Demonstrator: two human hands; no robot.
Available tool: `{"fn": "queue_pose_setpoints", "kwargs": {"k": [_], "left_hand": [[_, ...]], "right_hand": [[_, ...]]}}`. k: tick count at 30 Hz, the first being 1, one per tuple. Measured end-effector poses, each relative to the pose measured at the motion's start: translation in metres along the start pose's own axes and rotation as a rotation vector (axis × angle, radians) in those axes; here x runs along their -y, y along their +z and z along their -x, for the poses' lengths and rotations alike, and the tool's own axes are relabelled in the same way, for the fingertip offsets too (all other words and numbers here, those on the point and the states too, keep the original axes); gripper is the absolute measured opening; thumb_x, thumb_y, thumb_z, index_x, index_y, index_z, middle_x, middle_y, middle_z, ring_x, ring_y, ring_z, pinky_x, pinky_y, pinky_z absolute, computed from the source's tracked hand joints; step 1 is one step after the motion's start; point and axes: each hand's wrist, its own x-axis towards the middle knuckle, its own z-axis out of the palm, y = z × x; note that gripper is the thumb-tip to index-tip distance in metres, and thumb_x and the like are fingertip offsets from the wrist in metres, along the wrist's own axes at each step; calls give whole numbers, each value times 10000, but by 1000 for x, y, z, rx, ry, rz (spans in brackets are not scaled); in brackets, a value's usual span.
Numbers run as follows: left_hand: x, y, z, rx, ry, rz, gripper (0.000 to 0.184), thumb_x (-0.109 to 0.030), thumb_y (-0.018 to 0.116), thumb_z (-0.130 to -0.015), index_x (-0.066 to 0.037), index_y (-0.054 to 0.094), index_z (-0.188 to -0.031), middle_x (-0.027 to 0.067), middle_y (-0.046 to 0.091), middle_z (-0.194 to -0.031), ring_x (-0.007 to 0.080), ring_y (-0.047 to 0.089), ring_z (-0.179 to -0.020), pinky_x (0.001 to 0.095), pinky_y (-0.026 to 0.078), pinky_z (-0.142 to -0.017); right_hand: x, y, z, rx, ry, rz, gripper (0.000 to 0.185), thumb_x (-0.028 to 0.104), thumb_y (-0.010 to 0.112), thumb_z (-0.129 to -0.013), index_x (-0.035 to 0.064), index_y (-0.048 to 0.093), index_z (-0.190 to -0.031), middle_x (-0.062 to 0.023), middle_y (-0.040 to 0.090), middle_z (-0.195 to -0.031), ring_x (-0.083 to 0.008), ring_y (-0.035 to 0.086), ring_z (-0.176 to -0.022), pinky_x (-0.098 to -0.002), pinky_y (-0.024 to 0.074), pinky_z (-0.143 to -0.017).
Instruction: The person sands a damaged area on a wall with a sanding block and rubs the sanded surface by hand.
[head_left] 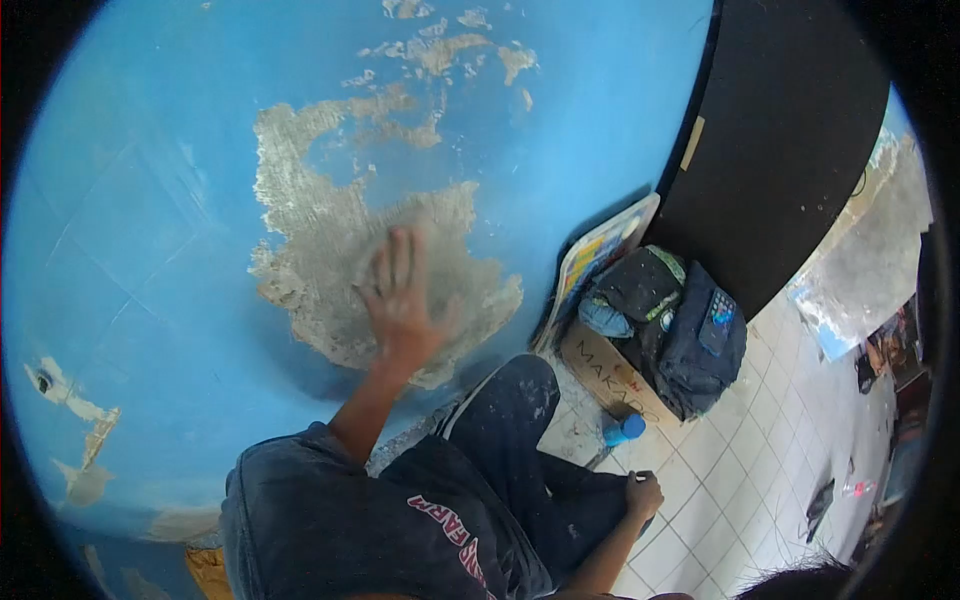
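My left hand [402, 305] is flat against the wall, its fingers spread and slightly blurred. It lies over a rough grey patch [310, 260] where the blue paint [180, 130] is gone. My right hand [645, 495] rests at my knee with its fingers curled closed; whatever may be in them is too small to make out. Near that knee, on the tiles, stands a blue-topped object [625, 430], partly hidden.
A cardboard box [605, 370] marked "MAKADO" holds a dark bag [700, 335] and cloths. Behind it leans a colourful board [605, 245], beside a black panel [775, 130]. White floor tiles [745, 440] stretch rightward, with a grey-smeared sheet [865, 265] farther off.
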Motion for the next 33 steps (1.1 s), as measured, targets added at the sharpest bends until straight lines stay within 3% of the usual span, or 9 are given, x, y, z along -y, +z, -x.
{"fn": "queue_pose_setpoints", "kwargs": {"k": [8,11,13,15,19,21,25,30,33], "left_hand": [[22,34,13,11,9,-16,938,-405,723,-780,-96,285,-1550,152,218,-1618,380,264,-1449,623,171,-1127],[20,42,15,-51,36,-43,743,-304,705,-827,-150,420,-1495,119,334,-1578,348,332,-1420,595,208,-1125],[19,47,13,-362,108,-117,488,-144,684,-850,-183,613,-1332,85,510,-1451,294,428,-1360,556,257,-1115],[19,45,13,-322,154,88,355,-7,652,-846,-167,713,-1157,51,641,-1260,258,516,-1270,529,289,-1106],[8,44,8,-250,136,489,155,-99,671,-918,-111,731,-1061,37,682,-1048,225,645,-963,388,481,-840],[-30,21,14,22,-147,952,132,-137,645,-959,-49,679,-1051,57,659,-1015,196,615,-935,358,466,-855],[-68,40,57,421,-49,1070,149,-152,647,-954,-21,612,-1016,35,606,-961,151,566,-903,292,439,-831],[-129,54,115,718,16,1305,153,-158,652,-951,-23,599,-997,19,568,-969,137,546,-900,269,430,-813],[-147,62,123,809,8,1549,166,-168,640,-961,-25,591,-1031,38,572,-1026,138,542,-931,282,434,-834]], "right_hand": [[8,-6,3,9,2,13,323,427,679,-844,170,711,-1035,-97,746,-971,-295,694,-965,-458,443,-955],[2,-3,3,22,16,-37,348,435,674,-843,162,708,-1056,-122,736,-1009,-316,686,-991,-473,437,-973],[-2,-1,4,5,-6,-56,360,435,668,-845,150,708,-1062,-145,724,-1048,-345,678,-1008,-493,427,-994],[-9,11,-4,26,17,-64,366,440,665,-847,153,708,-1071,-154,716,-1073,-355,669,-1034,-500,420,-1019],[3,-5,6,86,98,-118,396,475,627,-863,175,697,-1111,-156,704,-1110,-333,650,-1092,-483,412,-1036],[3,1,7,34,63,-52,390,458,630,-861,183,695,-1130,-148,695,-1137,-331,651,-1088,-481,440,-1013],[21,-1,16,-61,-21,-253,321,349,642,-836,143,733,-1064,-169,717,-1017,-352,679,-982,-459,527,-867],[108,21,53,228,-435,-1498,450,397,486,-1031,-13,650,-1119,-111,701,-989,-215,661,-965,-384,504,-898],[151,-9,97,407,-392,-1640,484,446,468,-1029,8,629,-1161,-76,686,-988,-172,643,-919,-315,495,-825]]}}
